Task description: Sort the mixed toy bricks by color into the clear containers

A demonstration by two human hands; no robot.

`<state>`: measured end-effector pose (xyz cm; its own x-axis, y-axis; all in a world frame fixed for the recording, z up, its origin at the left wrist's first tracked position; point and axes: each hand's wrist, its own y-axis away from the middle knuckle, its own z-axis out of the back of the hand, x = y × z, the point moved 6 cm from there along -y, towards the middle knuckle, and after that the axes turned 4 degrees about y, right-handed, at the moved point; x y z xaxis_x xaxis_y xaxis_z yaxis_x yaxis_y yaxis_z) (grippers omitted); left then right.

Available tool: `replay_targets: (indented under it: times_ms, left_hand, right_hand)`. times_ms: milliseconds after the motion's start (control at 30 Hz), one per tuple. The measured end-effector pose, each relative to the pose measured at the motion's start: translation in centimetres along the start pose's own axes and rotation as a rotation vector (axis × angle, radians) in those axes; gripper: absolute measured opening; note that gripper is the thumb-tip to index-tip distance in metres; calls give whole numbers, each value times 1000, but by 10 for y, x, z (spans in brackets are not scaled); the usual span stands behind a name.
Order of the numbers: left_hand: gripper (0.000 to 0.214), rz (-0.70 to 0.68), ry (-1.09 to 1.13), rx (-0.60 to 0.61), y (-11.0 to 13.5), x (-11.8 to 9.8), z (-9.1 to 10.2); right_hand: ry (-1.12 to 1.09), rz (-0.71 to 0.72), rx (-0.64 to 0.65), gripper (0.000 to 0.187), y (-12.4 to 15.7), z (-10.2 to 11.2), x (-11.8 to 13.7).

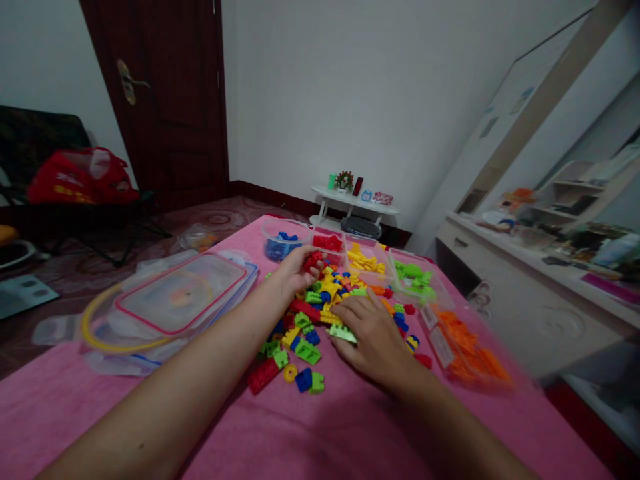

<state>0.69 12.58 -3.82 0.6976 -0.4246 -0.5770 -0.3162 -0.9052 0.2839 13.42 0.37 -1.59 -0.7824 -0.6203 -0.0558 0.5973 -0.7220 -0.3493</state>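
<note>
My left hand (296, 272) is closed around red building blocks (314, 261), just in front of a clear box of red blocks (327, 244). My right hand (373, 337) reaches low over the near right side of a mixed heap of toy building blocks (306, 323). Between its thumb and fingers is a light green building block (343, 333). The heap has red, yellow, green, blue and orange pieces. Behind it stand a round tub of blue blocks (281, 247), a box of yellow blocks (366, 260) and one of green blocks (414, 280).
On the right, a clear box holds orange blocks (467, 350). Stacked clear lids (183, 293) with red, yellow and blue rims lie left on the pink cloth (300, 440). A white dresser (510, 283) stands beyond the right edge, and a low white table (350, 198) by the wall.
</note>
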Motion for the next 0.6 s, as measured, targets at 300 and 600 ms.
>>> replay_targets:
  times_ms: [300,600]
  left_hand:
    - [5,-206,-413,-64,-8,-14,11]
    - [20,-415,-1651,12,0,-23,4]
  right_hand:
    - [-372,-442,-33,25,-34,17,-85]
    - [-208,-483,81,36,-15,-19,-106]
